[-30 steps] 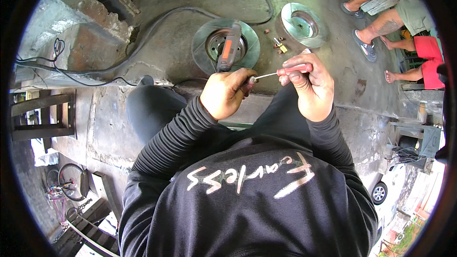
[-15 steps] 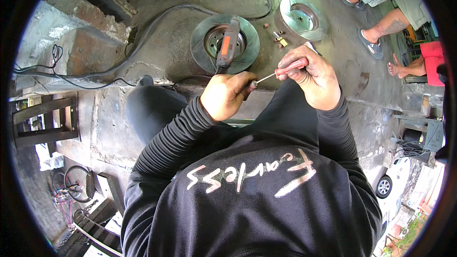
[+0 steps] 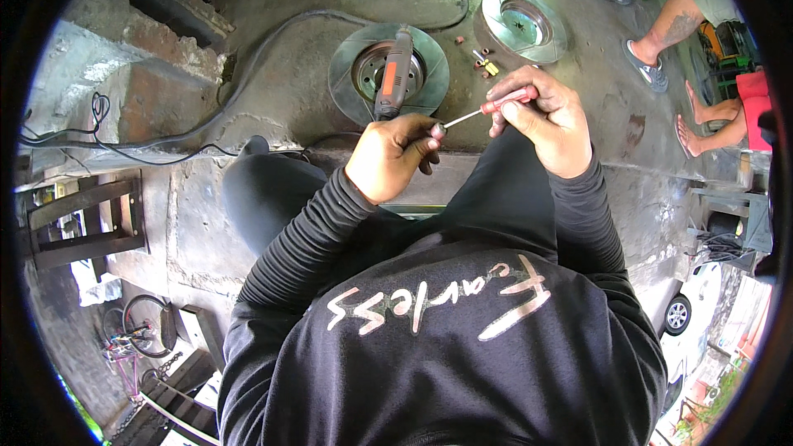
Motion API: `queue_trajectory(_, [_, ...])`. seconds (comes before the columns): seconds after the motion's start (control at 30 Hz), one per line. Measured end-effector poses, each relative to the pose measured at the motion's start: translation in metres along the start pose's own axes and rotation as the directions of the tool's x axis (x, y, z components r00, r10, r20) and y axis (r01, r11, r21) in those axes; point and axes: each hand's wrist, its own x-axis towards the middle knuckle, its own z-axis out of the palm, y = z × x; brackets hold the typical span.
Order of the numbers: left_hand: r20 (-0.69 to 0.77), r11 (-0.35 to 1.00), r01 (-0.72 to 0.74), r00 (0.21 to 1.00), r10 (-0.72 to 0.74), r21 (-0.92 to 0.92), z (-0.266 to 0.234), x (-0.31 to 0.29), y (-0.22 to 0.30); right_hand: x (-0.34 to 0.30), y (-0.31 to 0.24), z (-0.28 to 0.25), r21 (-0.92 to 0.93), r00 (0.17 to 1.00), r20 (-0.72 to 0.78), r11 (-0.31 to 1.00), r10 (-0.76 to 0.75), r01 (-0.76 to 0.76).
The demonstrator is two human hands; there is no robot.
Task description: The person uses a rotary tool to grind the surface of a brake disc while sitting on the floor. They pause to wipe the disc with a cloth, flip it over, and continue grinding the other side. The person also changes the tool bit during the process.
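My right hand (image 3: 552, 122) grips the red handle of a thin screwdriver (image 3: 510, 99), its shaft pointing left and slightly down. The tip meets a small dark part pinched between the thumb and fingers of my left hand (image 3: 387, 155); the fingers hide most of that part and I cannot make out its kind. Just beyond my left hand, a dark power tool with an orange patch (image 3: 391, 76) lies across a slotted brake disc (image 3: 348, 74) on the ground. A second brake disc (image 3: 496, 16) sits farther right, beyond my right hand.
Between the discs lie several small parts, among them a yellow piece (image 3: 491, 68). A black cable (image 3: 273, 41) curves over the ground at the left, near a concrete block (image 3: 140, 41). At the far right are another person's sandalled feet (image 3: 648, 70) and someone's bare feet (image 3: 687, 134).
The screwdriver's handle has shifted slightly right and up, and my right hand's fingers have changed their hold on it. My left fingers have turned, showing more of the small part's end.
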Motion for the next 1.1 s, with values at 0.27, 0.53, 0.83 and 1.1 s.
queue_trajectory(0.27, [-0.084,0.911,-0.115,0.983,0.161,0.396,-0.011,0.003,0.005,-0.007,0.000,-0.009,-0.173,0.996,-0.017,0.981,0.082,-0.084])
queue_trajectory(0.53, [-0.054,0.774,-0.318,0.910,0.412,0.547,-0.009,-0.001,0.010,-0.009,-0.019,-0.007,-0.577,0.993,0.095,0.809,-0.071,0.113])
queue_trajectory(0.83, [-0.031,0.778,-0.361,0.899,0.437,0.515,-0.008,-0.004,0.008,-0.012,-0.013,-0.008,-0.557,0.980,0.163,0.809,-0.116,0.188])
queue_trajectory(1.1, [-0.060,0.908,-0.186,0.973,0.224,0.374,-0.004,-0.011,0.007,-0.016,-0.006,-0.011,-0.469,0.971,0.209,0.859,-0.117,0.205])
